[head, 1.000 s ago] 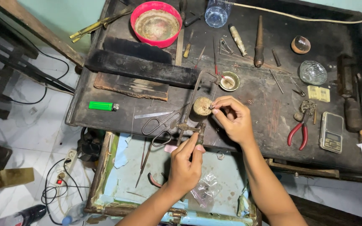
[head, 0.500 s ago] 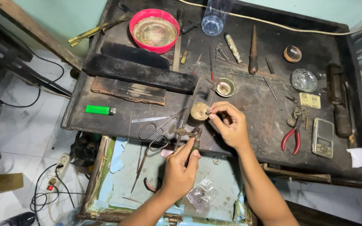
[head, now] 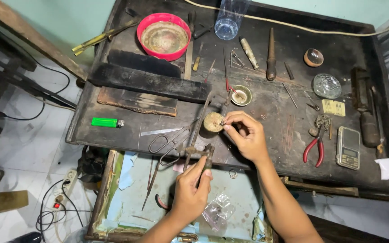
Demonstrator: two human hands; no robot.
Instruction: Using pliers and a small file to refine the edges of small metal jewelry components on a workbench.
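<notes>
Fingertips of my right hand (head: 244, 135) now pinch a tiny piece at the round cork-like pad (head: 213, 122), nine o'clock of them; my left hand (head: 193, 189) has dropped lower, gripping the thin metal tool (head: 200, 155).

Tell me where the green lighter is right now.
In the head view, the green plastic lighter lies on the left side of the dark wooden workbench, just below the worn flat wooden block and left of the metal scissors.
</notes>
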